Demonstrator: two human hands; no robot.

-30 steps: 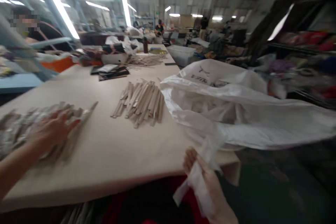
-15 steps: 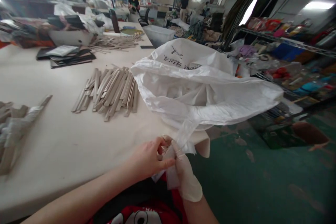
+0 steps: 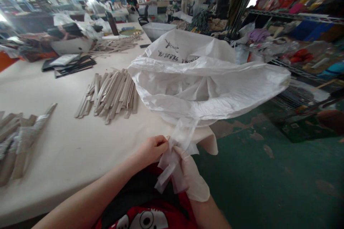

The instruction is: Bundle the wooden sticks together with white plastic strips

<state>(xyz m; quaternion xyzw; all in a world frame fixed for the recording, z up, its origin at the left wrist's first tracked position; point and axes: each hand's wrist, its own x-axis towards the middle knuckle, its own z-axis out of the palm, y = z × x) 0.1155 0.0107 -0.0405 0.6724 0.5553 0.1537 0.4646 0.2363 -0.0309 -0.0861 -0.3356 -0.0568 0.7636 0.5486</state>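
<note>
Several translucent plastic strips hang in a bunch between my hands, over my lap at the table's corner. My bare left hand pinches the bunch at its upper left. On the right side, my right hand, in a pale glove, grips the same strips with thumb and fingers. Part of the plastic sticks up towards a large white sack, which lies open-mouthed just beyond my hands and has dark handwriting on it. A pile of flat beige strips rests on the table left of the sack.
The pale-covered table has its corner just right of my hands. At far left lie wrapped beige bundles. Black flat pieces sit farther back. Loaded wire shelves stand at right above the green floor. Other people are in the background.
My left hand has turned, its fingers closing into a pinch, and shifted slightly left. More of the plastic strips now shows between the hands. The camera view has shifted slightly.
</note>
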